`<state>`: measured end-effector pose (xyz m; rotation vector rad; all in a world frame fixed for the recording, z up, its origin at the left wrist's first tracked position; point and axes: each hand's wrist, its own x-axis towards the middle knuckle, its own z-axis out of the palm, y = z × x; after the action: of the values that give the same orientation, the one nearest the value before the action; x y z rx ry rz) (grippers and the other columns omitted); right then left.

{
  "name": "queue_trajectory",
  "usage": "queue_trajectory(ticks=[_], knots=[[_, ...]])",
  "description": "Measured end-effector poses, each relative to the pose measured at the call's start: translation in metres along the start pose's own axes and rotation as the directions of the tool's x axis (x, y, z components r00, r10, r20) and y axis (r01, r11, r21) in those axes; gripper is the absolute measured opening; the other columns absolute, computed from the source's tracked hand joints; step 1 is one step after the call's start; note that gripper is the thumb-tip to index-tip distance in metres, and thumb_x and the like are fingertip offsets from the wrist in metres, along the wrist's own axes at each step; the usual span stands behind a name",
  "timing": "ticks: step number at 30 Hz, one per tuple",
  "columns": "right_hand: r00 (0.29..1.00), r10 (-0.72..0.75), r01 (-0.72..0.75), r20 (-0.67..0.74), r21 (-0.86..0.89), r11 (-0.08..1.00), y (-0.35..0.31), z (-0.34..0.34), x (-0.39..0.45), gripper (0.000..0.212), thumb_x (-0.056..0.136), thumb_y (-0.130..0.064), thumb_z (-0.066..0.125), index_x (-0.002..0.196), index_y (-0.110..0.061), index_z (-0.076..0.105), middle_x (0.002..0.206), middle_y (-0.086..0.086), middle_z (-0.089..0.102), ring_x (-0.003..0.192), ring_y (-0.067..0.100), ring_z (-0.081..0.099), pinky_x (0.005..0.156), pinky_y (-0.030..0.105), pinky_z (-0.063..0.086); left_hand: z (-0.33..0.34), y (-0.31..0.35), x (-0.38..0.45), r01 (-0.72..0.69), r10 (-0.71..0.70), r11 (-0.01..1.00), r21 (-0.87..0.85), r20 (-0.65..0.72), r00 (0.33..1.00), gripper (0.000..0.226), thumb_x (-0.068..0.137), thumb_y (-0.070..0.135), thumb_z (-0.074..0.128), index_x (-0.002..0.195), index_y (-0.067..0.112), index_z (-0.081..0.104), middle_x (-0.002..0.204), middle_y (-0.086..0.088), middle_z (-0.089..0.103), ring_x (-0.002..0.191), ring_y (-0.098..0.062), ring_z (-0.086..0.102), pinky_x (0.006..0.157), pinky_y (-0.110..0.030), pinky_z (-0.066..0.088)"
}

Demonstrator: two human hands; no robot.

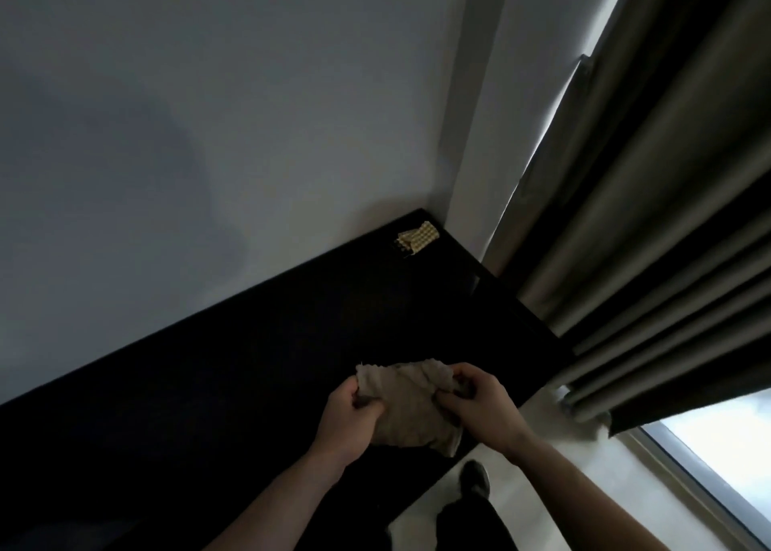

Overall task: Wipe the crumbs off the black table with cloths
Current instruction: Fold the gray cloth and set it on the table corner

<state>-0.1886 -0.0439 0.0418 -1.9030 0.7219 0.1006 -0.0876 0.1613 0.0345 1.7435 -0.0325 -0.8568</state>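
Note:
A beige cloth (411,411) hangs bunched above the near right part of the black table (233,358). My left hand (348,417) grips its left edge and my right hand (479,402) pinches its upper right corner, fingers curled into the fabric. A second cloth, yellow and white checked (417,237), lies folded on the table's far right corner by the wall. No crumbs can be made out on the dark surface.
A white wall (208,133) runs along the table's far side. Dark and grey curtains (651,237) hang just right of the table's end. A window (721,438) shows at lower right, with pale floor (559,496) and my dark shoe (475,477) below.

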Motion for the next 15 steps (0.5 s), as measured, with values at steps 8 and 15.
queue_trajectory(ticks=[8,15], knots=[[0.988,0.021,-0.003,0.153,-0.116,0.993,0.016,-0.032,0.116,0.025,0.082,-0.024,0.077,0.102,-0.038,0.072,0.096,-0.008,0.077,0.092,0.004,0.072,0.087,0.034,0.061,0.040,0.007,0.085,0.107,-0.120,0.988,-0.113,-0.108,0.987,0.025,0.092,0.009,0.064,0.101,0.032,0.068,0.101,0.005,0.076,0.095,-0.008,0.073,0.076,-0.021,0.057],[0.953,0.042,0.017,0.299,-0.191,0.981,0.026,-0.084,0.241,0.029,0.085,-0.017,0.073,0.110,-0.032,0.071,0.104,-0.010,0.074,0.099,0.008,0.071,0.082,0.023,0.057,0.103,0.043,0.174,0.215,-0.264,0.942,-0.257,-0.175,0.948,0.027,0.089,-0.007,0.057,0.102,0.015,0.064,0.100,-0.009,0.072,0.087,-0.020,0.072,0.060,-0.026,0.059]])
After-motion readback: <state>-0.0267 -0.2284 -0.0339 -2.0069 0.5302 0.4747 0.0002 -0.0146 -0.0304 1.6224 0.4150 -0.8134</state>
